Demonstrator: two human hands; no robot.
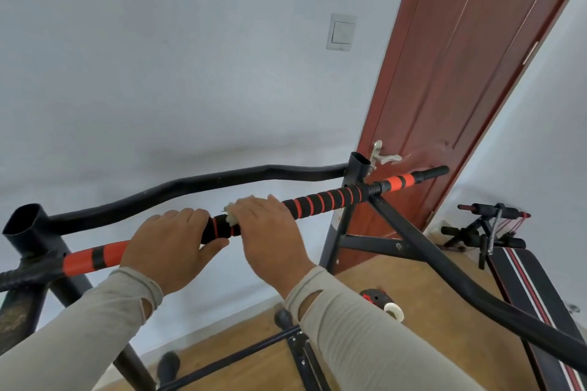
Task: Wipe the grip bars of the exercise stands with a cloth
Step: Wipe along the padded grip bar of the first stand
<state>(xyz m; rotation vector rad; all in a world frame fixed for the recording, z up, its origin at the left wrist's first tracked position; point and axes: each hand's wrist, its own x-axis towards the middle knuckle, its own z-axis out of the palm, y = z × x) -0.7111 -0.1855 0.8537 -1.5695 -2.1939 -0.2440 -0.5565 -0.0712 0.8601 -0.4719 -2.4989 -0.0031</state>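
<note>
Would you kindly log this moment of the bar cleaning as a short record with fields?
setting: black metal pull-up stand beside a reddish-brown wooden door
target: black foam grip bar with orange bands
left hand: grips the bar, thumb underneath
right hand: presses a white cloth onto the bar
cloth: mostly hidden under the fingers
nearby: black padded bench with red and white stripes

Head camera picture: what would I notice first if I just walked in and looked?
Probably the black bar with orange stripes running across the middle, with both hands on it. The left hand grips the bar, and the right hand presses a small white cloth onto it. Next you'd spot the big red-brown door on the right.
</note>
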